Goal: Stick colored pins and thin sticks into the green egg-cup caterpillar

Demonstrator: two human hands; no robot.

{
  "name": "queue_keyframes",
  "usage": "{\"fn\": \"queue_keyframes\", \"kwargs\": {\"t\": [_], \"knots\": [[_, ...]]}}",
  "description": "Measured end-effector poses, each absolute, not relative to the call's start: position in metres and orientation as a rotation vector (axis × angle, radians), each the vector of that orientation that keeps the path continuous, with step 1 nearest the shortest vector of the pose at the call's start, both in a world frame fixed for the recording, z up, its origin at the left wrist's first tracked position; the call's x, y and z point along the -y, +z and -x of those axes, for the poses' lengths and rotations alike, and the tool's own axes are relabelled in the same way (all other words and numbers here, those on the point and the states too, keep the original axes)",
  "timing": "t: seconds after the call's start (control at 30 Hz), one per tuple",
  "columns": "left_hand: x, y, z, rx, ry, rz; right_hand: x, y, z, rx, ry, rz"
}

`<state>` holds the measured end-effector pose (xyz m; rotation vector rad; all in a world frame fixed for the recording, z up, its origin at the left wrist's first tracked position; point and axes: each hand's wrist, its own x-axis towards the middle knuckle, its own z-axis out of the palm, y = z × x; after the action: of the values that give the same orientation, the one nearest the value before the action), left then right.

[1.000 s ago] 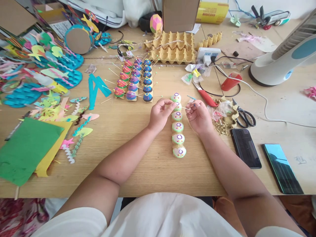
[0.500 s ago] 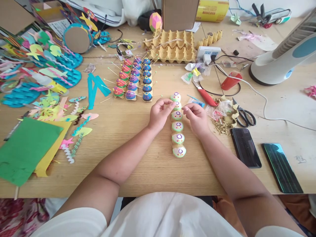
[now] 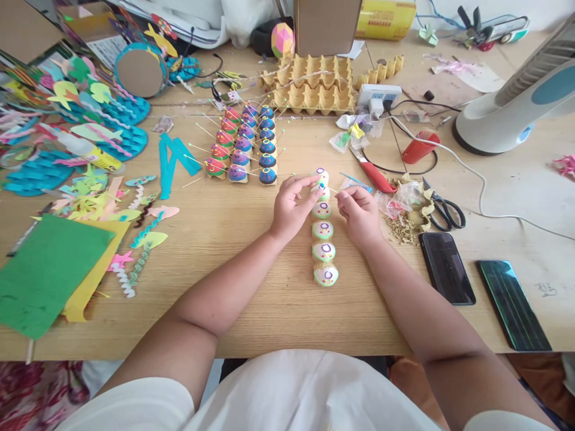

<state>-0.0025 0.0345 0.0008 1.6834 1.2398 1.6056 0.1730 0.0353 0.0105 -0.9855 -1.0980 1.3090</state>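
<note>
A single strip of egg-carton cups (image 3: 323,230), painted white with green edges, purple rings and small coloured dots, lies lengthwise in front of me. My left hand (image 3: 294,206) pinches the strip near its far end, thumb and index finger around the second cup. A tiny blue spot shows at the thumb tip; what it is I cannot make out. On the other side, my right hand (image 3: 358,211) grips a thin pale stick (image 3: 333,190) between thumb and index finger, its tip directed at that same cup. The fingers partly cover the two farthest cups.
Painted red, purple and blue cup strips (image 3: 243,145) bristling with sticks stand beyond my left hand. Scissors (image 3: 444,206), a red-handled knife (image 3: 375,173) and two phones (image 3: 447,268) lie right. Paper cut-outs and a green sheet (image 3: 51,272) lie left; a white fan (image 3: 507,102) stands right.
My right hand has drawn slightly right, showing more of the stick. The left index finger has stretched out over the far cup, and a blue spot now shows by the thumb.
</note>
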Motion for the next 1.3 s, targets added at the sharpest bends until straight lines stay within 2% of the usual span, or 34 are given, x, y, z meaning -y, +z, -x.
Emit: {"fn": "queue_keyframes", "kwargs": {"t": [0.47,1.3], "knots": [[-0.033,0.0039,0.0044,-1.281,1.641,-1.804,-0.0335,0.0121,-0.1717,1.143,1.32,0.975],[-0.0374,-0.0021,0.0025,-1.036,1.548,-1.486,-0.0361,0.0089,-0.1725,1.14,1.331,0.923]]}}
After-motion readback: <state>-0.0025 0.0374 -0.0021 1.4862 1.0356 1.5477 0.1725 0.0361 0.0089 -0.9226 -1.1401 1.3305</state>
